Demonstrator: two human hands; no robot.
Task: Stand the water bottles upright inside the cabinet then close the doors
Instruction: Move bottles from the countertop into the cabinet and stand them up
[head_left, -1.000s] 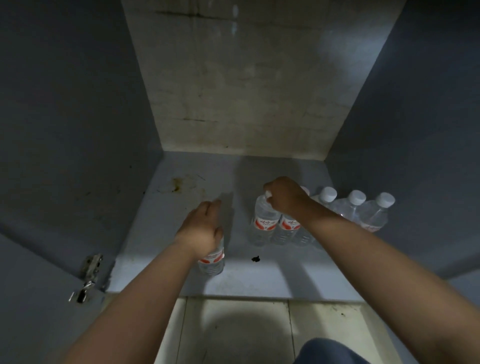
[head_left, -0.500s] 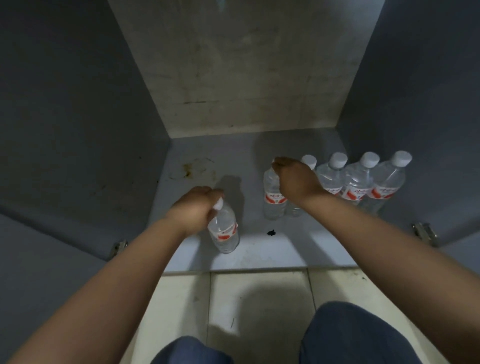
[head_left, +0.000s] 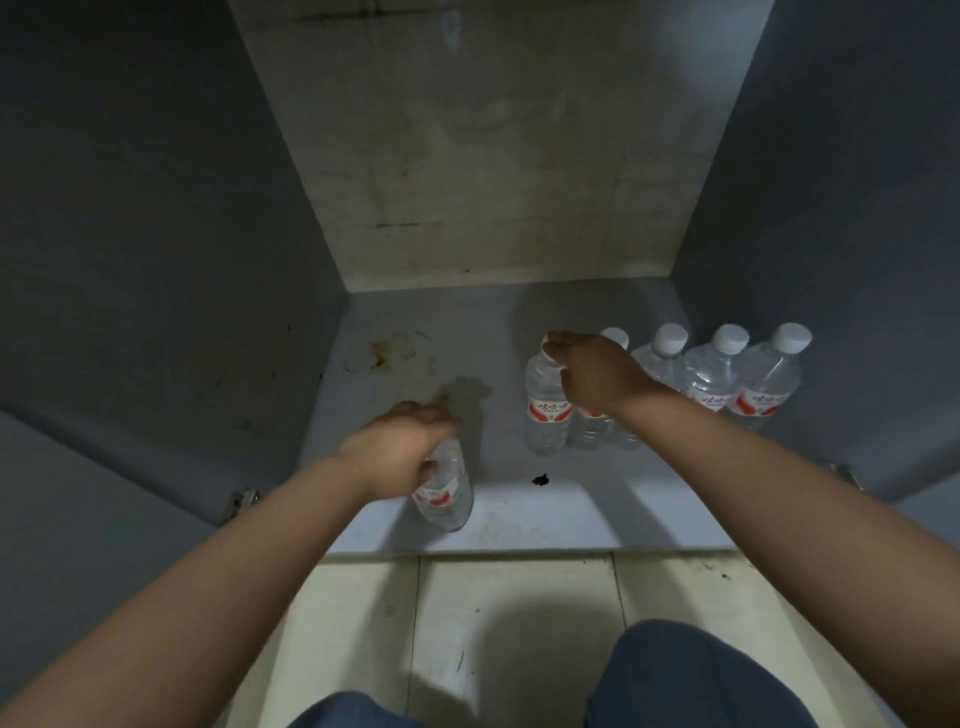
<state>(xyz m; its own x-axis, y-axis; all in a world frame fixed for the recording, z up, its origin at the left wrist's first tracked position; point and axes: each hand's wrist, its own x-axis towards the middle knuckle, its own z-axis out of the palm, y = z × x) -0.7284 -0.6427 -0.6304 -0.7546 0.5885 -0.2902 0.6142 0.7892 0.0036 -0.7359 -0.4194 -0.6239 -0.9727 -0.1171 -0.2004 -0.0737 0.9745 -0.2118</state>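
Head view: both hands on bottle tops, cabinet floor (head_left: 571, 519).
Left hand (head_left: 395, 447) has shifted its gripped bottle (head_left: 447, 493) toward the front edge; right hand (head_left: 597, 374) still pinches the row's end bottle (head_left: 545, 410); doors unclosed.

The person's left hand (head_left: 397, 447) is gripping at seven o'clock; the right hand (head_left: 597, 376), fingers curled, is pinching at one o'clock.
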